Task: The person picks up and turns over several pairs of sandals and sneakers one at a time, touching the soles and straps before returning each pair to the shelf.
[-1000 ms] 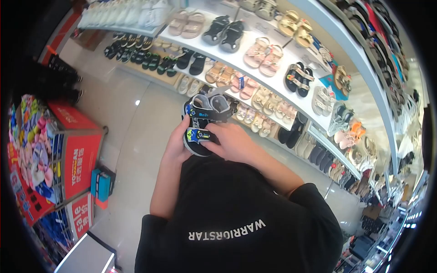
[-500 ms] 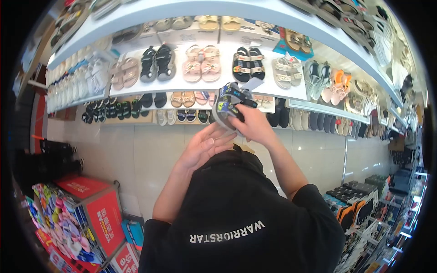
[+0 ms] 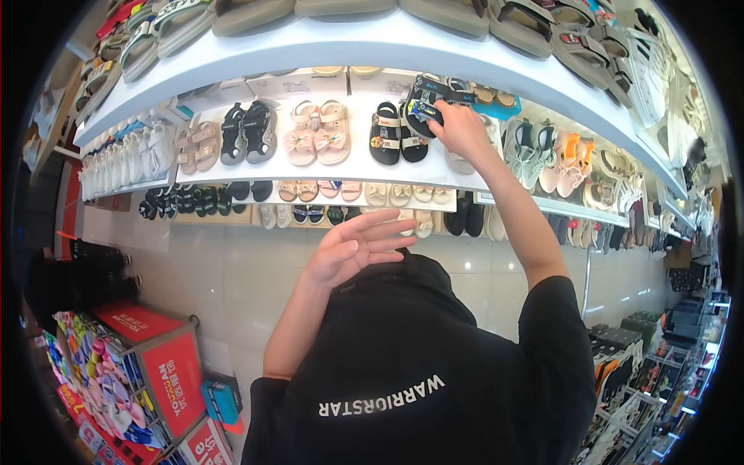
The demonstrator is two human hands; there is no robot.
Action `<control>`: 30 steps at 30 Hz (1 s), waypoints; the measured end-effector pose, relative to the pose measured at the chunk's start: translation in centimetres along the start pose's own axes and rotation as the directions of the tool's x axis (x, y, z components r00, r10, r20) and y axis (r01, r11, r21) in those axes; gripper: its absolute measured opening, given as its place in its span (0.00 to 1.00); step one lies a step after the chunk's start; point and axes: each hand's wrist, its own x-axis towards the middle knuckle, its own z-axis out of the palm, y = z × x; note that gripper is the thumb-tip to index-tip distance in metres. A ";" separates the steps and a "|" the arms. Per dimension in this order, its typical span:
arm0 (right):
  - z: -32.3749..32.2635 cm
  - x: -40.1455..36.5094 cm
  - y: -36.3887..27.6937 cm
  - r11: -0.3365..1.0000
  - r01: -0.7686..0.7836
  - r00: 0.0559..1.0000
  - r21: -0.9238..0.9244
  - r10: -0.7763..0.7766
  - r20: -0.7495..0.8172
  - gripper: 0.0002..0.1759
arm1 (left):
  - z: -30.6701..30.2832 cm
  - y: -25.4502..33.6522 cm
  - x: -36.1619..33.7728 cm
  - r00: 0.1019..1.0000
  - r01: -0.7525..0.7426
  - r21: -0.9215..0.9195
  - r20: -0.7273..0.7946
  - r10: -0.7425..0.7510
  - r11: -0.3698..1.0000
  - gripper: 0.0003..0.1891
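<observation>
My right hand (image 3: 457, 128) grips a dark sandal (image 3: 422, 108) with blue and yellow patterned straps, out over the white middle shelf (image 3: 360, 172). Just left of it stands a pair of black sandals (image 3: 386, 133) with light straps, partly overlapped by the held one. My left hand (image 3: 360, 246) is in front of my chest, palm turned up, fingers spread, with nothing in it. Pink bow sandals (image 3: 318, 133) and black-grey sandals (image 3: 248, 133) stand farther left on the same shelf.
An upper shelf (image 3: 325, 39) with large sandals crosses above my hands. More shoes line a lower shelf (image 3: 310, 203) and the racks at right. Red boxes (image 3: 172, 380) and a bin of colourful items (image 3: 97, 356) stand lower left. Goods racks (image 3: 643, 364) are lower right.
My right hand has moved forward and to the right with the sandal, away from my left hand, to over the shelf. My left hand stays near my chest.
</observation>
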 end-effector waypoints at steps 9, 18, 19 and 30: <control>4.0 14.6 6.2 0.987 0.140 0.947 -0.074 -0.155 -0.280 0.19 | 1.0 -2.6 -1.7 0.971 -0.166 -0.049 -0.181 0.154 0.985 0.42; 5.3 19.2 6.8 0.970 0.172 0.956 -0.173 -0.206 -0.207 0.19 | 1.8 -4.6 -4.4 0.910 -0.273 -0.003 -0.325 0.257 0.962 0.42; 5.2 19.2 6.6 0.968 0.175 0.959 -0.183 -0.209 -0.190 0.19 | 1.8 -4.7 -4.8 0.902 -0.288 -0.011 -0.339 0.267 0.958 0.42; 7.8 7.4 -11.1 0.933 0.270 0.916 0.238 -0.325 0.233 0.29 | 0.4 -2.9 -7.3 0.935 -0.195 -0.068 -0.315 0.164 0.979 0.41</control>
